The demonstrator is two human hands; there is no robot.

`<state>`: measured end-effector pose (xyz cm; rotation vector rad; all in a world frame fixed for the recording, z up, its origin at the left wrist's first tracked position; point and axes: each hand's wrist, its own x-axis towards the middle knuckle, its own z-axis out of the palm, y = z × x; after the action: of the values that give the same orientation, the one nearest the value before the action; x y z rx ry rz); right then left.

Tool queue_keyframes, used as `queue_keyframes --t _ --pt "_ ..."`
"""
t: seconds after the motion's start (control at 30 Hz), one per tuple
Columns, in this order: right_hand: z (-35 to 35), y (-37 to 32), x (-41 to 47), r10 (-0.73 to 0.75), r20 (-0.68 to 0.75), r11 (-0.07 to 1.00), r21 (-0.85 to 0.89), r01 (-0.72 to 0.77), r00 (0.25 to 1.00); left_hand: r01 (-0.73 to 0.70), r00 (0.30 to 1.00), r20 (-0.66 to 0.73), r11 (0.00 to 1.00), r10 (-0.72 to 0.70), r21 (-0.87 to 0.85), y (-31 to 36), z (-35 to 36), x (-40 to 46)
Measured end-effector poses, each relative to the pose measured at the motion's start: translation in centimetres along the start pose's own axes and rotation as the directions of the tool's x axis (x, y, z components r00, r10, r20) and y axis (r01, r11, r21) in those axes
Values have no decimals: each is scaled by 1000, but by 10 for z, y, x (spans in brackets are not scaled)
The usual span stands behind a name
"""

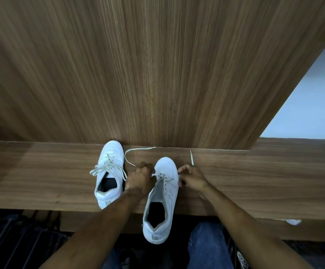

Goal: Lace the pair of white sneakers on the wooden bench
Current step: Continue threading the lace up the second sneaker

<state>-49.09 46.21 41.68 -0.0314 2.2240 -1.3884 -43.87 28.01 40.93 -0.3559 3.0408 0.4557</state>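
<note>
Two white sneakers sit on the wooden table (254,181), toes toward the wood panel wall (157,65) behind it. The left sneaker (110,173) lies wholly on the table, already laced, its lace ends loose over its sides. The right sneaker (162,199) stands just beside it, its heel hanging past the table's near edge, with lace only through its front eyelets.

The left hand (138,180) rests between the two shoes, its grip curled tight round one end of the lace (136,152), which loops away across the table toward the wall. The right hand (191,178) is on the far side of the right sneaker, pinching the other lace end (191,157), which points up toward the wall.

Jeans (206,247) show below the table.
</note>
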Motion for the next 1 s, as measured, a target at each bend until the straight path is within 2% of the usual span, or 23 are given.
queue_keyframes --t 0.07,0.13,0.17,0.23,0.27,0.3,0.37,0.43,0.5,0.6,0.77,0.83,0.9,0.93,0.97,1.0 --pt "-8 -17 -3 -6 16 968 252 2 1000 -59 998 -21 968 56 -244 8 -2 0" --pt "-14 -37 -6 -42 23 903 428 29 999 -106 991 24 878 132 -467 18 -1 1" --pt "-16 -48 -7 -54 15 858 513 38 998 -96 988 45 818 147 -567 26 -2 -1" --pt "-15 -63 -6 -53 -6 780 624 45 999 6 984 118 638 133 -770 40 -5 -5" --pt "-14 -69 -6 -42 -10 752 658 38 999 71 976 171 546 135 -835 47 -8 -7" --pt "-11 -74 -6 -30 -7 724 689 26 1000 115 966 213 494 145 -862 52 -10 -8" --pt "-9 -79 -4 -13 4 696 718 7 1000 101 962 210 488 174 -867 55 -8 -7" --pt "-9 -80 -4 2 -4 695 719 2 1000 31 978 131 507 162 -862 49 -9 -7" --pt "-16 -75 -1 30 -70 726 687 26 997 -4 986 84 525 144 -851 35 -13 -4" --pt "-32 -57 4 89 -174 769 637 44 981 20 992 86 547 94 -837 6 -20 1" --pt "-42 -18 6 170 -263 850 526 -7 950 -34 998 25 801 62 -598 -40 -30 8" --pt "-37 -6 8 190 -276 903 425 -57 942 -48 998 2 806 62 -590 -42 -33 9" --pt "-30 0 8 143 -279 962 267 -67 949 -64 998 -30 787 57 -613 -36 -34 8" --pt "-28 1 7 76 -288 992 116 -44 955 -71 997 -39 773 60 -631 -32 -33 7" --pt "-27 -1 3 -31 -301 994 -108 -2 953 -78 997 -39 754 69 -653 -28 -31 7" --pt "-25 -4 -1 -144 -294 944 -326 42 945 -92 995 -36 729 91 -678 -23 -30 7"
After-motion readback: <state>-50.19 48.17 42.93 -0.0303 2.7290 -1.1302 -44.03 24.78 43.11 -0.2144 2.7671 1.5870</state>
